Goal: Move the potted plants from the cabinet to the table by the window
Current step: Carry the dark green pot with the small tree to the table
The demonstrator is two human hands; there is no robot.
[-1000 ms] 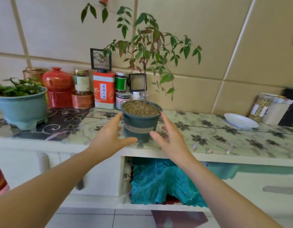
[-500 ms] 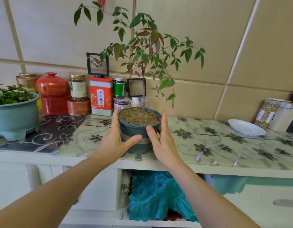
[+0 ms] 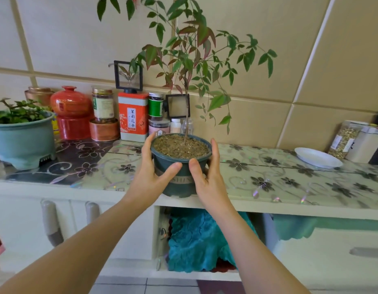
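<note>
A dark green pot [image 3: 181, 177] with brown soil and a tall thin-stemmed plant with green and reddish leaves [image 3: 194, 56] stands near the front edge of the cabinet top [image 3: 290, 183]. My left hand [image 3: 151, 177] wraps its left side and my right hand [image 3: 207, 179] its right side, both thumbs across the front. The pot's base still looks level with the cabinet top. A second plant, low and leafy, sits in a pale teal pot [image 3: 22, 141] at the far left of the cabinet.
Tins and jars line the wall behind the pot: a red ceramic jar [image 3: 70, 105], an orange tea tin [image 3: 133, 116], two small black frames. A white dish [image 3: 317, 159] and packets lie at the right. Below, an open shelf holds teal cloth [image 3: 196, 238].
Both hands came in from apart and closed around the dark green pot. The view has drawn nearer to the cabinet.
</note>
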